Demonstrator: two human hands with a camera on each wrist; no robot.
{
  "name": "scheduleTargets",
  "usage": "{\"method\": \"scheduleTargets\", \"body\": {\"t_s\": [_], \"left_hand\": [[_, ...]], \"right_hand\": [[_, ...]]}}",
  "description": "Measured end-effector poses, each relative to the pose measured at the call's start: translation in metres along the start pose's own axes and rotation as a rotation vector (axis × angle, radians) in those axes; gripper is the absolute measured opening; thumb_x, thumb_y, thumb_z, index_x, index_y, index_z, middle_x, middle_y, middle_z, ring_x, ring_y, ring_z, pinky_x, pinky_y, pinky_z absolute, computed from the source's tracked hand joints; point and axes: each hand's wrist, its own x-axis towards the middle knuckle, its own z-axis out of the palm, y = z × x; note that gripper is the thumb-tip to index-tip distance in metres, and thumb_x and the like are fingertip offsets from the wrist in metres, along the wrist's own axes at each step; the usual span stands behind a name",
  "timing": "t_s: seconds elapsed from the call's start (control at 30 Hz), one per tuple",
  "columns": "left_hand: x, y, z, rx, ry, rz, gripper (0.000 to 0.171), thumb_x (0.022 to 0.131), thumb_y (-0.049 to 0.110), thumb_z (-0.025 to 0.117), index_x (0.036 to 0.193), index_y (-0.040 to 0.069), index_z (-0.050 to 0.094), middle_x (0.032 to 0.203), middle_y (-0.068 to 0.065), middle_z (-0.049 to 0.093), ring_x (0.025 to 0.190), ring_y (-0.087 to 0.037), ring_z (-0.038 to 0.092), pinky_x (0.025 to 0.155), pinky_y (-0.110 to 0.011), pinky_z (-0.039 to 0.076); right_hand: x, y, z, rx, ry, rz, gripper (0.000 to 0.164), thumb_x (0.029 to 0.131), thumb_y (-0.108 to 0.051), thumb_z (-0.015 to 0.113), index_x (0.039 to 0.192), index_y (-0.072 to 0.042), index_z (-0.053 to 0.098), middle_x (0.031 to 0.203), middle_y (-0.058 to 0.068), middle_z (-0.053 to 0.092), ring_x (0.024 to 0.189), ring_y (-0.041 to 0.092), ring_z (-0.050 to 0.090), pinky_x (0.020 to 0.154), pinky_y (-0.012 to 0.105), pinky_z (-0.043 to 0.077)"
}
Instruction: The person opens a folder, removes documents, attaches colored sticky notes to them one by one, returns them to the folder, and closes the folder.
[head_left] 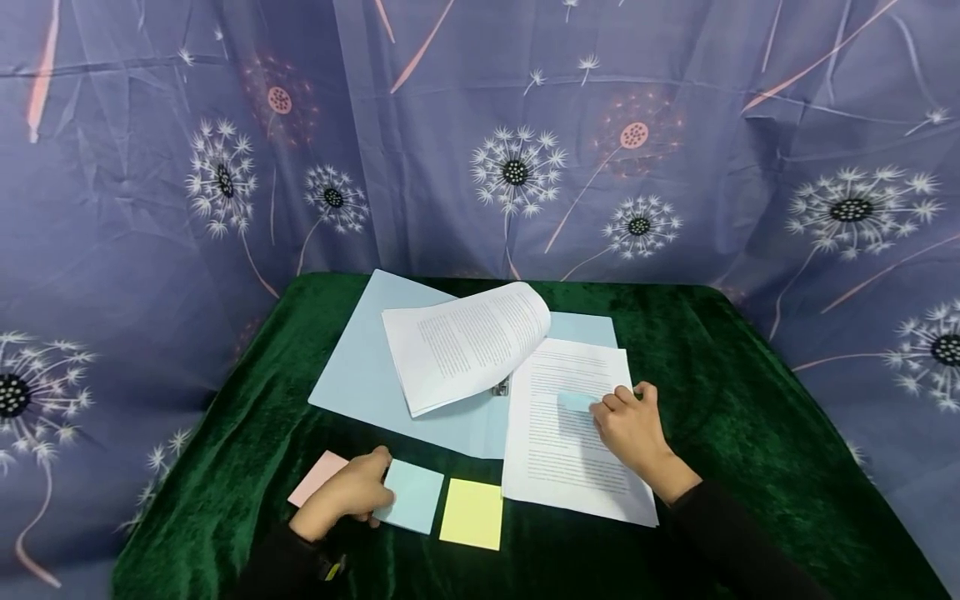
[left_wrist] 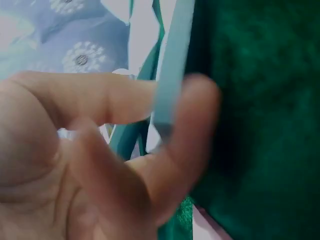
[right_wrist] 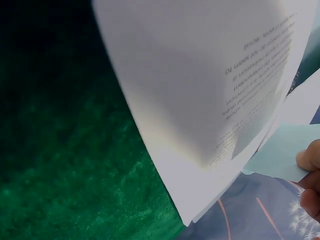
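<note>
My right hand [head_left: 628,427] pinches a single light blue sticky note [head_left: 576,402] by its edge, over the upper part of a printed page [head_left: 562,467]. In the right wrist view that sticky note [right_wrist: 280,152] shows between the thumb and fingers at the right edge. My left hand [head_left: 356,490] grips a light blue sticky note pad [head_left: 414,496] at its left side; in the left wrist view the pad [left_wrist: 172,65] stands edge-on between thumb and finger. The printed page belongs to a stack in an open light blue folder [head_left: 352,367].
Turned-over printed sheets [head_left: 468,342] curl up over the folder's left half. A metal clip [head_left: 501,387] shows at the fold. A yellow pad [head_left: 471,514] lies right of the blue one, a pink pad [head_left: 318,477] to its left. Green velvet cloth [head_left: 750,417] covers the table.
</note>
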Motion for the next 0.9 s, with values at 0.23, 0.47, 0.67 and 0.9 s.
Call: {"method": "scheduleTargets", "body": {"t_s": [0.23,0.47,0.67,0.9], "left_hand": [[0.003,0.022,0.012,0.439,0.175,-0.107,0.052,0.070,0.017,0.080,0.106,-0.008,0.051,0.077,-0.014,0.055,0.061,-0.024,0.051,0.051,-0.039,0.042],[0.008,0.041,0.019,0.587,0.282,0.008,0.048,0.069,0.027,0.082,0.098,-0.002,0.056,0.078,-0.013,0.049,0.060,-0.023,0.051,0.049,-0.038,0.043],[0.023,0.052,0.031,0.603,0.184,0.461,0.042,0.076,0.031,0.077,0.106,0.006,0.062,0.087,-0.003,0.050,0.072,-0.013,0.047,0.058,-0.027,0.041],[0.035,0.063,0.051,0.584,-0.006,0.668,0.046,0.083,0.042,0.067,0.120,0.016,0.061,0.124,-0.004,0.051,0.114,-0.019,0.045,0.085,-0.036,0.042]], "right_hand": [[0.000,-0.006,0.003,0.040,-0.050,0.022,0.025,0.079,-0.006,0.048,0.057,-0.008,0.059,0.053,0.005,0.050,0.054,0.021,0.040,0.068,0.053,0.033],[-0.004,-0.014,0.006,0.028,-0.100,0.031,0.019,0.070,-0.004,0.063,0.053,-0.010,0.057,0.053,0.003,0.050,0.055,0.020,0.041,0.069,0.053,0.034],[-0.006,-0.020,0.004,0.039,-0.223,0.092,0.020,0.068,-0.003,0.071,0.055,-0.013,0.060,0.055,0.002,0.054,0.057,0.019,0.042,0.071,0.052,0.032],[-0.007,-0.026,0.003,0.063,-0.375,0.168,0.017,0.071,-0.005,0.072,0.061,-0.015,0.066,0.056,-0.001,0.053,0.058,0.016,0.043,0.072,0.051,0.029]]}}
